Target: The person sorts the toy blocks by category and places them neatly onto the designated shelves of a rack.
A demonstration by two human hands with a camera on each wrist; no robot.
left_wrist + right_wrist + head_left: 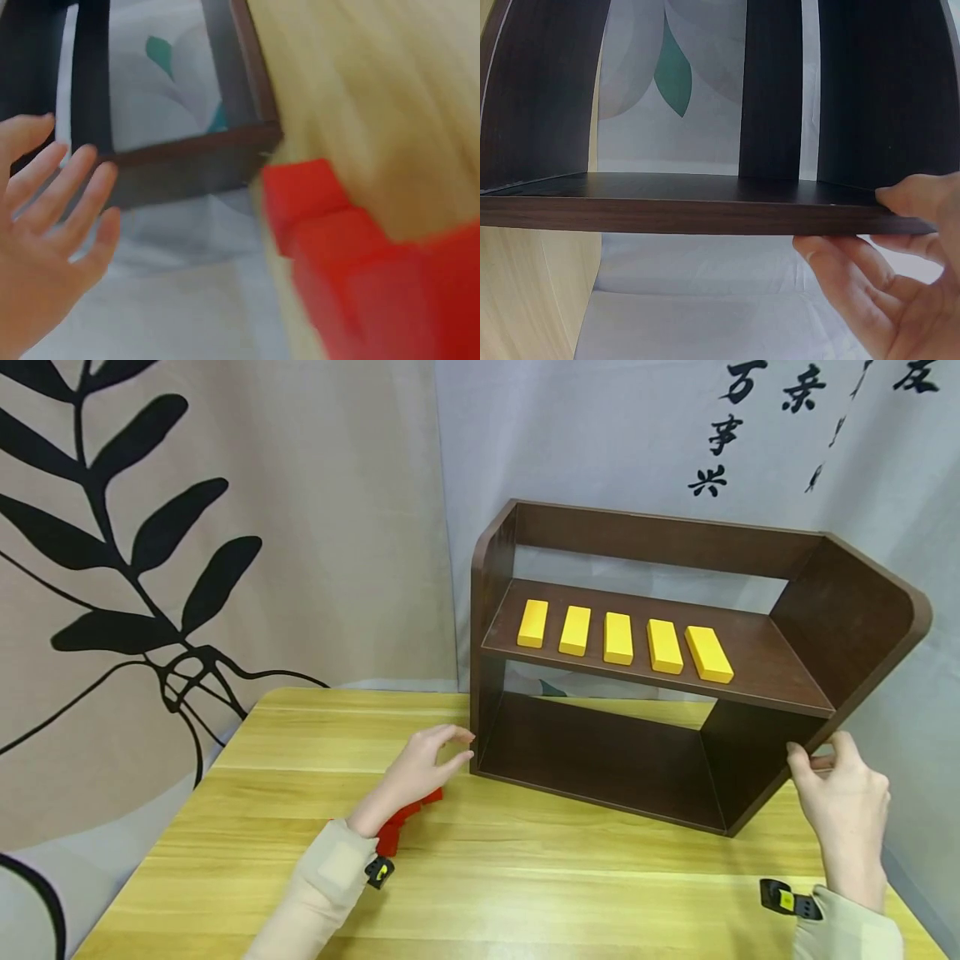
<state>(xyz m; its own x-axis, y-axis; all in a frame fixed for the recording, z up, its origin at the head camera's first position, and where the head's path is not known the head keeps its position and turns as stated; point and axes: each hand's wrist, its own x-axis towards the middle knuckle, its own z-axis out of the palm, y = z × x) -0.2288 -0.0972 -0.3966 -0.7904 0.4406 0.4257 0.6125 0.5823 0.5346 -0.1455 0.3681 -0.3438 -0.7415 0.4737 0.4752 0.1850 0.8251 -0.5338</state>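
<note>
A dark brown two-tier shelf (600,747) stands at an angle on the table. My right hand (847,802) pinches the front edge of its right side panel; in the right wrist view the thumb lies on the inner face and the fingers (847,281) on the outer. By the left panel is my left hand (416,768), its fingertips right at the front edge in the head view. The left wrist view shows those fingers (71,199) spread and loosely bent. Several yellow blocks (618,639) lie in a row on the upper tier.
Red blocks (388,839) lie on the wooden table (570,893), partly hidden behind the left forearm. Behind the table hang a beige cloth with a black leaf pattern (161,527) and a pale cloth with dark writing (600,435).
</note>
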